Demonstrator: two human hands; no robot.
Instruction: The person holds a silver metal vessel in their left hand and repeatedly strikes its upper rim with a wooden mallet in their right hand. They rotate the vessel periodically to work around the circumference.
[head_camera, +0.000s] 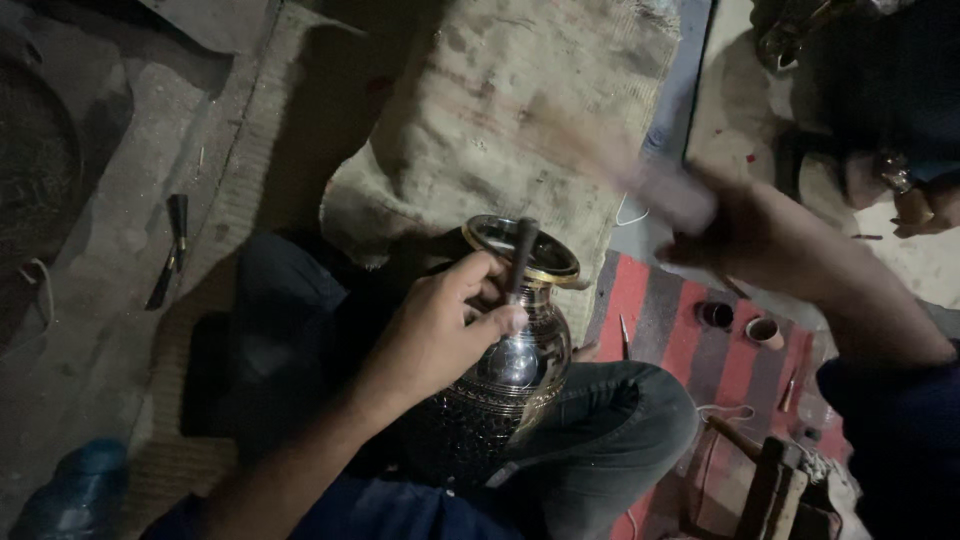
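A shiny engraved metal vase (515, 365) with a gold-rimmed mouth lies tilted across my lap. My left hand (445, 325) rests on its shoulder and pinches a thin dark chisel (521, 255) whose tip meets the vase below the neck. My right hand (745, 230) is raised to the right of the vase and grips a wooden mallet (620, 165), which is blurred by motion and points up and left over the sack.
A burlap sack (500, 110) lies beyond the vase. Two small round cups (740, 325) and thin tools lie on a red striped mat (690, 340) at right. A dark tool (172, 250) lies on the floor at left. Another person's hand (925, 205) shows at the far right.
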